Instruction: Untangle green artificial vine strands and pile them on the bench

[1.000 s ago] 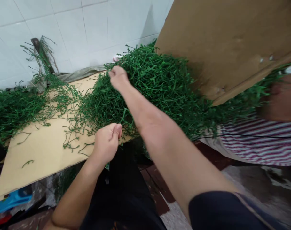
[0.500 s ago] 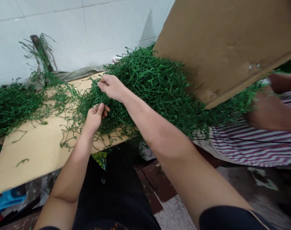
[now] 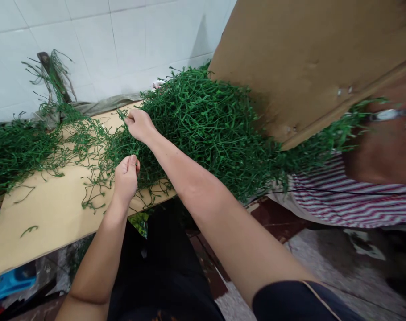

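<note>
A large heap of thin, curly green stems with small budded tips (image 3: pixel 209 116) lies on a tan board (image 3: pixel 55 200). At the heap's left end, my right hand (image 3: pixel 141 125) is closed in a pinch, with green stems showing at its fingertips. My left hand (image 3: pixel 126 176) is lower and nearer to me, thumb pressed against curled fingers at the heap's front edge. What sits between its fingertips is too small to make out. Loose stems are scattered over the board just left of both hands.
A second green pile (image 3: pixel 22 147) covers the board's left end. Stems hang on a dark upright stick (image 3: pixel 52 73) by the tiled wall (image 3: pixel 89 44). A big cardboard sheet (image 3: pixel 290 58) leans at right, with another person's arm (image 3: pixel 373 151) beyond. A blue plastic item (image 3: pixel 14 283) lies below.
My right hand has moved left and slightly down, away from the heap's middle. My left hand has dropped a little toward me, its fingers now more tightly closed.
</note>
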Demonstrator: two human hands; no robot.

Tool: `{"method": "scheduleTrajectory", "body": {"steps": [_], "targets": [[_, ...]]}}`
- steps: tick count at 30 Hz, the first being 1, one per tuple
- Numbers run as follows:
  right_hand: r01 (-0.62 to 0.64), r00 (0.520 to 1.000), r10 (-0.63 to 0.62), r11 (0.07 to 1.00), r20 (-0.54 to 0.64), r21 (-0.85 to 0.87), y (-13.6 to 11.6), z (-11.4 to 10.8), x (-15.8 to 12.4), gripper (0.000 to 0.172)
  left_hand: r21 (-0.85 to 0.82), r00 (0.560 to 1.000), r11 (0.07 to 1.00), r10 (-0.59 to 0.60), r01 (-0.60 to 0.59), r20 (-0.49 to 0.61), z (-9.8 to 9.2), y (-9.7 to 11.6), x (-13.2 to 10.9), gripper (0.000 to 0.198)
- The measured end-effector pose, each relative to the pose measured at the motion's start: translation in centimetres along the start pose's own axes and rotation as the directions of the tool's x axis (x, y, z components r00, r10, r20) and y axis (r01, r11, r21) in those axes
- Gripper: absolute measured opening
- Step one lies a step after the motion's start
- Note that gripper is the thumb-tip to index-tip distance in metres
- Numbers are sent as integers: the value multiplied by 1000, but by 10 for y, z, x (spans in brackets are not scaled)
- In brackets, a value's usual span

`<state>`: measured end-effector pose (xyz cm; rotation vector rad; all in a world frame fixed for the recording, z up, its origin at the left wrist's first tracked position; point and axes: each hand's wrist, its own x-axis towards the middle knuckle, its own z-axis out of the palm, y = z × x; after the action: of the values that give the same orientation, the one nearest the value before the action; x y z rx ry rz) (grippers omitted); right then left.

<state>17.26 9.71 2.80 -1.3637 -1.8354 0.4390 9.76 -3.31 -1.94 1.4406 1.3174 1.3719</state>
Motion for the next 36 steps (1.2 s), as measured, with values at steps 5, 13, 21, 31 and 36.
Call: {"method": "scheduleTrajectory", "body": {"steps": [5, 13, 21, 31, 36], "targets": [[-72, 995, 69, 997, 68, 31, -1, 7, 8, 28, -157, 995, 983, -87, 93, 45, -8, 2, -1, 41], [-225, 969, 248, 863, 8, 453, 37, -35, 17, 38, -209, 988, 968, -122, 140, 95, -32, -3, -28, 43], [-378, 899, 148, 739, 413, 558, -14, -51, -36, 31, -97, 992, 992, -72, 83, 106, -22, 10, 18, 42], [-397, 910, 197, 673, 365, 624, -7, -39, -38, 37, -227, 982, 962, -120, 151, 148, 7, 5, 23, 25], [-369, 921, 185, 694, 343, 618, -4, -33, -36, 43, -237, 983, 969, -32, 76, 183, 9, -2, 18, 43]]}}
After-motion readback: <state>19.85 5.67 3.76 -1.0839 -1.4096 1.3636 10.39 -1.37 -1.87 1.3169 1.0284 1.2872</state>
